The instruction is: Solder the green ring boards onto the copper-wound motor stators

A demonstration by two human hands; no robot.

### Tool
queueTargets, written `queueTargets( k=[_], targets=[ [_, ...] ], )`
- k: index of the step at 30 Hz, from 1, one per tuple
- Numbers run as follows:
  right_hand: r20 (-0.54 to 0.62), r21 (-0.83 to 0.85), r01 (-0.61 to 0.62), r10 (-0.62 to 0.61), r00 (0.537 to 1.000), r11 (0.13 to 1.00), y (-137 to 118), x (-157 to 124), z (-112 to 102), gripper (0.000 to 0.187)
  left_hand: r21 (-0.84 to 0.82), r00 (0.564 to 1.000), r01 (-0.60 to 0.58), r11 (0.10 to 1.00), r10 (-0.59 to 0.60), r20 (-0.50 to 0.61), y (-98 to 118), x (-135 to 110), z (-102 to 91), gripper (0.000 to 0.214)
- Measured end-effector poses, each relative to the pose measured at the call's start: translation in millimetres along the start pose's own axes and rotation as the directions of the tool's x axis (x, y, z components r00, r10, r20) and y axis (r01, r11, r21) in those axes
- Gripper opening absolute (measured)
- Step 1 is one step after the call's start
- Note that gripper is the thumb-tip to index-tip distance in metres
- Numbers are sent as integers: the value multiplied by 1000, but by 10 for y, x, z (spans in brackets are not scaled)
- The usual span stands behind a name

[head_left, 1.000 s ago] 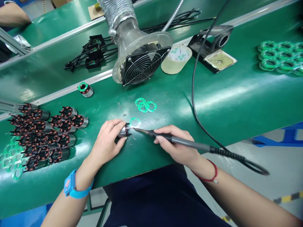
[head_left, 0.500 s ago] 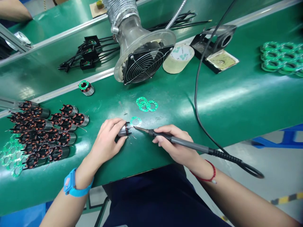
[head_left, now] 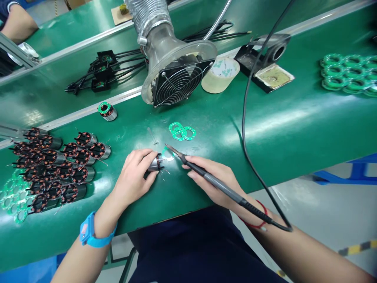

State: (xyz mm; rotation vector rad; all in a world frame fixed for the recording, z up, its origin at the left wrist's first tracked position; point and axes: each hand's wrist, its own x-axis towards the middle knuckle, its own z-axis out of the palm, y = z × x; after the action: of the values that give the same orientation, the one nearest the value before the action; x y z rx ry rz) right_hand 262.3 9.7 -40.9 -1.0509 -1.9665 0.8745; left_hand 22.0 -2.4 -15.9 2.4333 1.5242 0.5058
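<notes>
My left hand is closed around a motor stator lying on its side on the green bench, its wound end and loose wire ends facing right. Just right of that end lies a green ring-shaped circuit board; whether the two touch I cannot tell. In my right hand is a soldering iron, gripped like a pen. Its tip is over the far edge of that ring board. A few more ring boards overlap one another a little farther back.
Many stators stand at the left, beside loose ring boards. A fume extractor fan hangs at the back, near a tape roll and an iron stand. Stacked ring boards sit far right. The iron's cable crosses the bench.
The soldering iron's tip has moved away from the stator's wire end, up over the ring board, and the iron's rear end has swung down and left. My left hand keeps its hold.
</notes>
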Motion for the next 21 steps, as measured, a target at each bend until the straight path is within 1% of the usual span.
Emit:
queueTargets(
  k=[2,4,8,10,12,15,16,18,20,21],
  targets=[
    [75,-41,53,-50,996,998,-10,46,25,34,10,1000,-5,1000,5,2,2,3,-2,40],
    [127,-115,93,-78,989,989,-22,98,61,33,11,1000,-6,1000,6,4,3,6,-5,40],
    [231,-295,137,-69,970,946,-57,185,128,27,4,1000,3,1000,-3,14,-2,6,-6,40],
    [254,-315,144,-63,965,938,-72,204,143,26,6,1000,5,1000,-5,16,-5,4,-2,40],
    [217,-287,128,-65,974,949,-78,205,143,25,5,1000,11,1000,-11,11,-5,2,3,40],
    [92,-221,77,-58,994,972,-82,190,130,27,-52,998,57,997,-58,-28,16,2,3,38],
    [57,-210,53,-42,998,976,-87,186,126,28,-92,994,90,992,-95,-45,29,0,-1,38],
    [22,-200,-16,20,1000,980,-110,186,126,27,-192,978,183,964,-198,-65,57,-12,-14,41],
    [21,-161,-93,98,995,983,-151,200,139,25,-305,954,271,913,-296,-38,80,-37,-26,46],
    [20,-118,-126,129,991,985,-176,212,152,26,-364,946,298,882,-323,-7,86,-53,-27,48]
  ],
)
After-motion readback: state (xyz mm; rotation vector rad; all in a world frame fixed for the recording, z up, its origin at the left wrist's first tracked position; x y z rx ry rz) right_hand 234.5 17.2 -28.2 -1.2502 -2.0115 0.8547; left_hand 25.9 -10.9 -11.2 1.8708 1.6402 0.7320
